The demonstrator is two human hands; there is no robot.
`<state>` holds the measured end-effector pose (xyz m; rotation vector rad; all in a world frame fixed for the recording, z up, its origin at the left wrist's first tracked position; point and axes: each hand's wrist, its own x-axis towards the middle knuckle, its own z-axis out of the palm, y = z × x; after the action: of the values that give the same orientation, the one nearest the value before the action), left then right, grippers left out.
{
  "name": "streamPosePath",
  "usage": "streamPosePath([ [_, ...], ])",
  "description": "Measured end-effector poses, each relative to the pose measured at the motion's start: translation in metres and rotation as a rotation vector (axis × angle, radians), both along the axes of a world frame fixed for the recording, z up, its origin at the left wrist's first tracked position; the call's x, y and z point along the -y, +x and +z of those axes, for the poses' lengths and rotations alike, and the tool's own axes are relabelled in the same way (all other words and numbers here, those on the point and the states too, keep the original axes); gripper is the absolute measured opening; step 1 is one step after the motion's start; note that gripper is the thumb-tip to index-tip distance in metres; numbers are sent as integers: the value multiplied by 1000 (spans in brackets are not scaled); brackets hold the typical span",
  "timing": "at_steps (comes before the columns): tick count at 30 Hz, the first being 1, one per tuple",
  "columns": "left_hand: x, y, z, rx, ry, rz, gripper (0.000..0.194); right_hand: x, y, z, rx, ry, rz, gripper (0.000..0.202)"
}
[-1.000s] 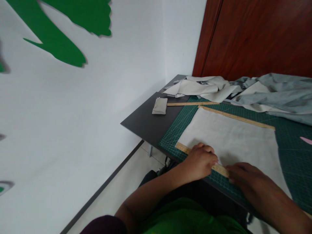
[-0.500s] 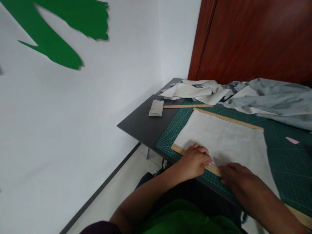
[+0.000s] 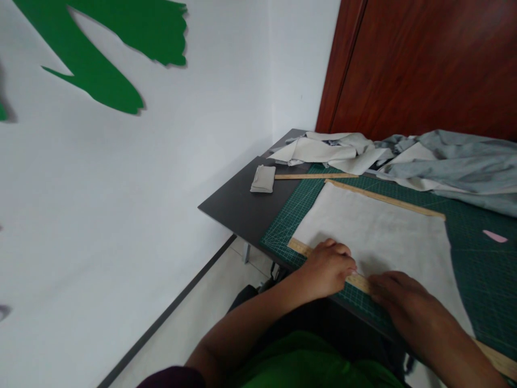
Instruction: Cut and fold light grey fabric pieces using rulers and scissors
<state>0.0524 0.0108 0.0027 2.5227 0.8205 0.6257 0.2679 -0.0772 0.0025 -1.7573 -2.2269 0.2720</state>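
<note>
White cloth (image 3: 383,231) lies spread on a green cutting mat (image 3: 283,226). Along its near edge runs a wooden ruler (image 3: 299,247), partly covered by my hands. My left hand (image 3: 331,267) has its fingers curled closed at the ruler and cloth edge; what its fingertips pinch is too small to make out. Just to the right, my right hand (image 3: 404,302) rests over the ruler and the cloth edge, its fingers close together and partly hidden. A second wooden ruler (image 3: 388,200) lies along the far edge of the cloth.
Crumpled white and grey fabric (image 3: 456,161) is heaped at the back. A folded beige cloth (image 3: 263,179) sits on the dark table (image 3: 234,207), beside another wooden ruler (image 3: 311,176). A pink piece (image 3: 495,236) lies on the mat at right. A white wall stands left.
The whole view has shifted slightly, so things appear a little farther right. Both hands keep nearly the same place on the ruler and cloth.
</note>
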Motion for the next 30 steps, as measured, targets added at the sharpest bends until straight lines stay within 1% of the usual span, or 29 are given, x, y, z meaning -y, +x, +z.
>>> streamPosePath([
  [3, 0, 1, 0, -5, -23, 1, 10, -1, 0, 3, -28, -42, 28, 32],
  [7, 0, 2, -1, -7, -40, 6, 11, 0, 0, 2, -41, -49, 25, 33],
  [12, 2, 2, 0, -9, -48, 12, 11, -1, 3, -6, -40, -26, 39, 36],
  [15, 2, 0, 0, 9, -70, 24, 10, 4, -2, -11, 49, 19, 35, 33],
  [18, 2, -2, 1, 31, -67, 24, 14, 14, -24, -14, 188, 159, 1, 35],
  [21, 0, -4, 3, 30, -67, 13, 19, 24, -57, -15, 256, 264, -43, 60],
  [24, -1, -5, 4, 35, -78, -6, 22, 27, -85, -15, 314, 259, -124, 65],
  [27, -3, -5, 5, 68, -85, -3, 23, 26, -99, -15, 348, 236, -198, 72],
  [28, -3, -5, 5, 80, -92, -2, 24, 25, -102, -14, 361, 235, -212, 72],
  [30, -4, -4, 6, 101, -109, -3, 24, 22, -106, -13, 395, 244, -224, 64],
])
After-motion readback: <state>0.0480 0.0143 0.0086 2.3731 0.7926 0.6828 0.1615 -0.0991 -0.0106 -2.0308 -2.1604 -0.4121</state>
